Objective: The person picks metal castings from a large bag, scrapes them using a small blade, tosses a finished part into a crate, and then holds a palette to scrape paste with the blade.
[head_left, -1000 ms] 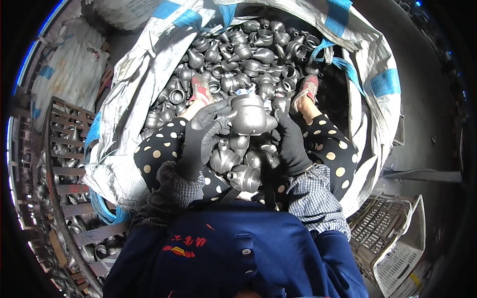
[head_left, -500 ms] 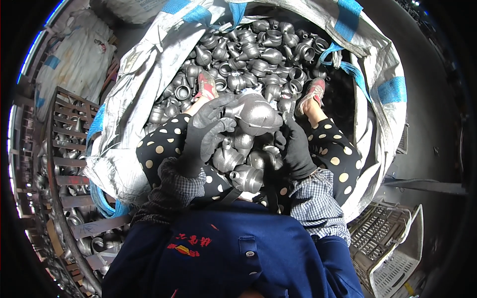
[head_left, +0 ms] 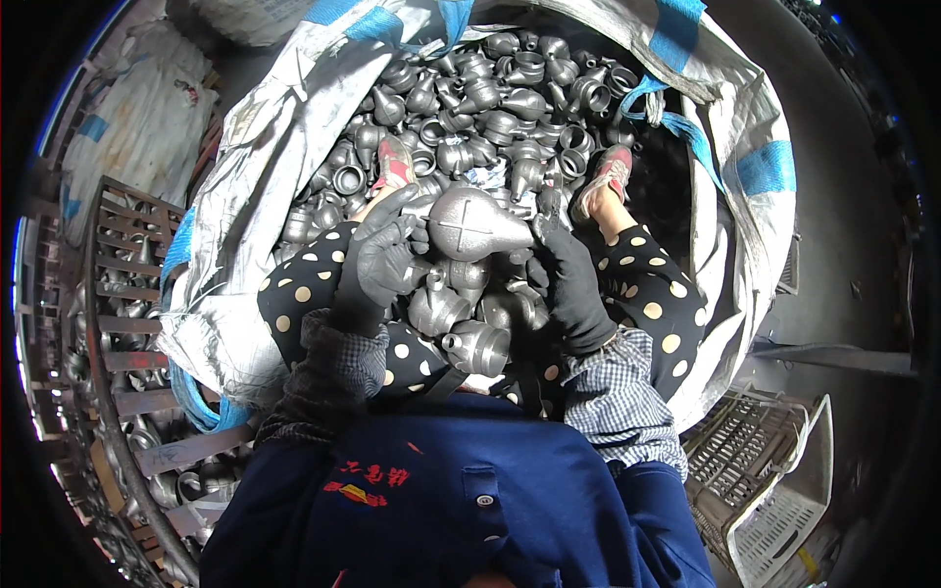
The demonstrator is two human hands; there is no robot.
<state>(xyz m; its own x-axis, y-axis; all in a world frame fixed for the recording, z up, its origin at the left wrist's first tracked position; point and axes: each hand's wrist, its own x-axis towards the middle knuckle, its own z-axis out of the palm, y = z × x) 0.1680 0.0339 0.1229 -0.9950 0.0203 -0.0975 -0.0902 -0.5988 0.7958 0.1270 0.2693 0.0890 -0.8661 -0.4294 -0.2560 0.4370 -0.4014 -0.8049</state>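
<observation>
A grey pear-shaped metal casting (head_left: pixel 472 226) with a raised cross on its face is held up between my two gloved hands, its narrow end toward the right. My left hand (head_left: pixel 384 257) closes its fingers on the left end of the casting. The fingers of my right hand (head_left: pixel 572 284) are bent around the narrow tip; part of the grip is in shadow. Just below, near my lap, are several similar castings (head_left: pixel 477 348), one with its small spout pointing left.
A large white woven sack (head_left: pixel 250 162) with blue straps surrounds my legs, with many castings (head_left: pixel 480 96) heaped inside. A barred metal crate (head_left: pixel 132 323) of castings stands at the left. At the lower right lies a plastic basket (head_left: pixel 784 529).
The casting has turned between my hands: its narrow end now points right and its cross-marked face shows. Both hands have shifted slightly left in the view.
</observation>
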